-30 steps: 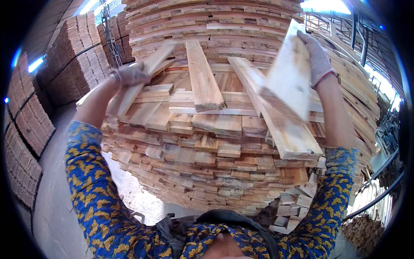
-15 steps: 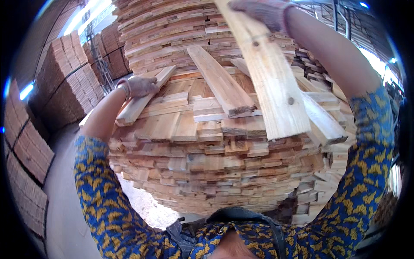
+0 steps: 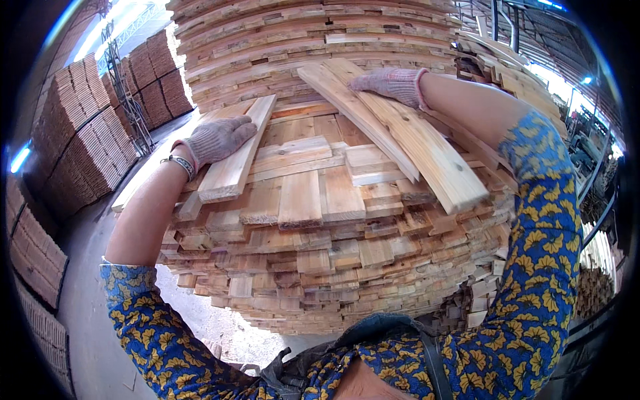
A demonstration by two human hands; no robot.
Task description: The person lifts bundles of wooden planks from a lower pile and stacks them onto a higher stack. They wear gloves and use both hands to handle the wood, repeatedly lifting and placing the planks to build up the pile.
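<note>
Two gloved hands are on pale wooden boards atop a large stack of planks. My left hand (image 3: 223, 138) has its fingers closed over the far part of a board (image 3: 230, 170) at the left, which lies slanted. At the right, my right hand (image 3: 390, 87) grips the upper part of a longer knotted board (image 3: 430, 153), with its thumb side hidden. That board rests slanting against another loose board (image 3: 357, 110) just to its left. Beneath them, the stacked planks (image 3: 300, 200) form an uneven, stepped top.
Behind rises a taller wall of layered planks (image 3: 320, 40). Strapped timber bundles (image 3: 87, 127) stand at the left beyond a concrete floor (image 3: 100, 233). More stacked wood (image 3: 597, 293) and metal framework (image 3: 600, 173) are at the right.
My right hand has come down with the knotted board, which was held raised and now lies beside the other loose board. My left hand stays on its board; the view has shifted slightly.
</note>
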